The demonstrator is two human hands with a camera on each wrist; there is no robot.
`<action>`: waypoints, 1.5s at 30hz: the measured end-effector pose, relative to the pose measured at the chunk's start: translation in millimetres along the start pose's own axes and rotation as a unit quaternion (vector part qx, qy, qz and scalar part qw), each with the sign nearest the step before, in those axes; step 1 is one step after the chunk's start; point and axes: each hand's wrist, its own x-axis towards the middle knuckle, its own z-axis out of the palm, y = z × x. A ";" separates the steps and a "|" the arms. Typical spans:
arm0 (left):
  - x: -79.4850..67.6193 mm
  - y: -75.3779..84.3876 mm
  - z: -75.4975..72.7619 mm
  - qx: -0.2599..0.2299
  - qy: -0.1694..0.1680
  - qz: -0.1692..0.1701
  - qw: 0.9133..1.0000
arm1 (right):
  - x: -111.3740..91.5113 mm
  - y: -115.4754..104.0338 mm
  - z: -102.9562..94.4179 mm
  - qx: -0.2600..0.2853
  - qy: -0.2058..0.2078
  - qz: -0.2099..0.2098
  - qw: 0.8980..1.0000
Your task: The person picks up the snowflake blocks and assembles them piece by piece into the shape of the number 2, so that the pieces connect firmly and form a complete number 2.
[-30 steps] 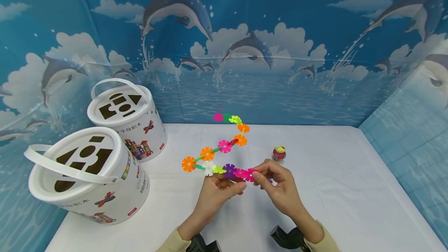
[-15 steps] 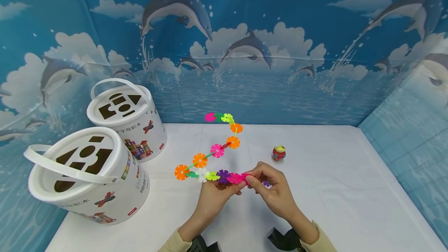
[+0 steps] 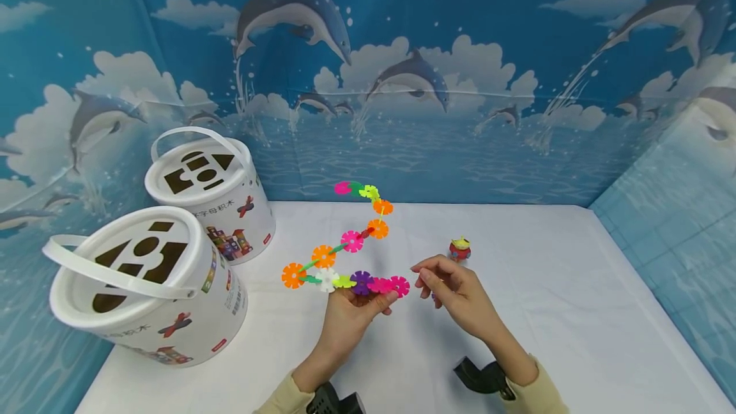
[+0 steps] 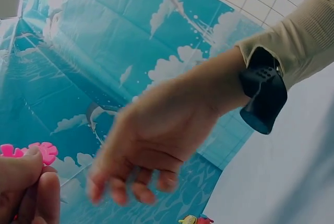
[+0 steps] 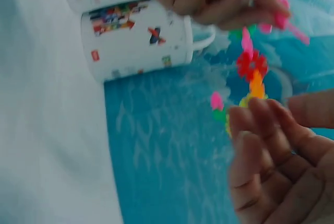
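Observation:
A zigzag chain of bright interlocking plastic flower discs (image 3: 324, 256) hangs above the white table in the head view. My left hand (image 3: 351, 321) pinches it near its pink end (image 3: 399, 285), thumb on top and fingers below. To the right, my right hand (image 3: 454, 292) is apart from the chain, its fingers loosely bent and holding nothing. In the right wrist view the fingers of that right hand (image 5: 282, 166) curve with nothing between them, while a red disc (image 5: 252, 66) of the chain shows beyond. A small purple piece on the table is mostly hidden behind the right hand.
Two white buckets (image 3: 230, 305) with shape-cut lids and handles stand on the left side of the table (image 3: 575, 312). Behind the right hand is a small red and yellow toy figure (image 3: 460, 249). A blue dolphin-print cloth (image 3: 402, 145) rises at the back.
My right hand has let go of the pink end disc and moved right, away from the chain. My left hand still holds the chain, which has shifted somewhat to the left.

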 end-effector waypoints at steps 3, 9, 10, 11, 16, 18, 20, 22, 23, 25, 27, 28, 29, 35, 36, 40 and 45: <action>0.5 -0.1 -0.3 -0.003 0.000 -0.002 1.000 | 0.8 16.3 -7.2 -0.055 -0.038 0.065 0.996; 1.4 0.0 -1.0 -0.006 0.003 -0.004 1.000 | -1.9 52.4 -13.7 -0.187 -0.070 0.113 0.973; 1.7 -0.1 -1.1 -0.008 0.002 -0.004 1.000 | -3.0 57.1 -14.8 -0.210 -0.066 0.119 0.968; 2.0 0.0 -1.1 -0.009 0.002 -0.004 1.000 | -4.1 61.5 -15.8 -0.231 -0.062 0.125 0.963; 2.8 -1.5 -1.4 -0.023 0.000 -0.001 1.000 | -9.0 75.2 -19.7 -0.286 -0.056 0.162 0.943; 2.9 -2.0 -1.6 -0.025 -0.001 0.001 1.000 | -10.0 78.1 -20.4 -0.287 -0.058 0.177 0.940; 3.1 -2.4 -1.8 -0.026 -0.002 0.003 1.000 | -10.5 80.4 -21.2 -0.283 -0.061 0.189 0.938; 3.3 -2.6 -2.0 -0.026 -0.002 0.004 1.000 | -10.4 83.0 -21.9 -0.280 -0.064 0.195 0.938; 3.5 -2.6 -2.0 -0.025 -0.002 0.004 1.000 | -10.2 84.4 -22.4 -0.278 -0.065 0.196 0.938; 3.6 -2.6 -1.9 -0.024 -0.001 0.004 1.000 | -9.6 87.5 -23.4 -0.274 -0.067 0.196 0.939; 3.9 -2.9 -1.9 -0.027 0.000 0.006 1.000 | -9.2 90.0 -24.2 -0.271 -0.068 0.193 0.941; 4.0 -3.1 -2.0 -0.028 0.000 0.006 1.000 | -9.0 91.1 -24.4 -0.269 -0.068 0.193 0.941; 4.1 -3.4 -2.0 -0.029 0.000 0.007 1.000 | -8.9 91.7 -24.5 -0.267 -0.068 0.194 0.941; 4.4 -4.6 -2.6 -0.028 0.002 0.009 1.000 | -8.4 92.3 -21.6 -0.262 -0.058 0.205 0.941; 4.4 -4.7 -2.7 -0.028 0.003 0.009 1.000 | -8.4 92.1 -20.8 -0.262 -0.057 0.205 0.941; 4.6 -5.0 -2.7 -0.028 0.005 0.013 0.999 | -8.0 91.6 -16.7 -0.261 -0.052 0.197 0.943; 4.9 -5.5 -2.6 -0.028 0.005 0.016 0.999 | -8.0 93.4 -10.2 -0.256 -0.037 0.167 0.952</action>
